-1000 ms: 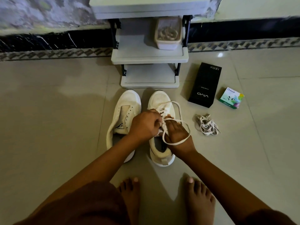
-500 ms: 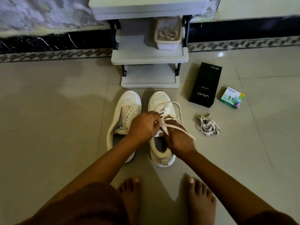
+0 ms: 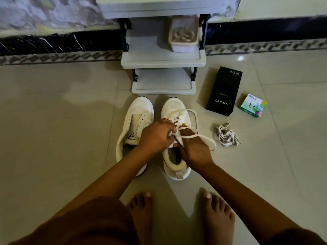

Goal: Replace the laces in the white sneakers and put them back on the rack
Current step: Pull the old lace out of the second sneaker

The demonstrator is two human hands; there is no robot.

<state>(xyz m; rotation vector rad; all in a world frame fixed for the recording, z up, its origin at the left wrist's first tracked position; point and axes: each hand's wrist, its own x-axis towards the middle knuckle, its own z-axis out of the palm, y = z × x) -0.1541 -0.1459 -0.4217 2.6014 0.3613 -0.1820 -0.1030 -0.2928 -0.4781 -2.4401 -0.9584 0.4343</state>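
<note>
White lace (image 3: 210, 141) runs through the eyelets of the right sneaker (image 3: 174, 106). The left hand (image 3: 156, 137) grips its end, fingers curled tight, with the pale tip poking out between them. The right hand (image 3: 192, 147) lies over the same sneaker's tongue, fingers pointing toward the toe, and a strand of the lace crosses its back. Its fingertips are buried under the crossings, so I cannot tell whether it pinches anything or only presses down. A loose loop of the lace swings out past the sneaker's outer side onto the floor (image 3: 53, 121).

Just beside it stands the left sneaker (image 3: 141, 106), its rows of eyelets in plain view and its tongue lying flat. Both toes point at the rack (image 3: 162, 62) and stop just short of its lowest shelf. The rack stands at the wall edge of the floor. Its middle shelf carries a pale tub (image 3: 183, 36) at the right end (something coiled inside, too blurred to name).

On the floor to the right, near the right sneaker, lies a tangled bundle of laces (image 3: 226, 135). Beyond it toward the wall lies a black box (image 3: 223, 91) printed "vivo", with a small green box (image 3: 253, 105) just beside it.

Behind the sneakers' heels, two bare feet (image 3: 217, 214) rest flat on the floor, and brown cloth (image 3: 88, 223) fills the near left corner.
</note>
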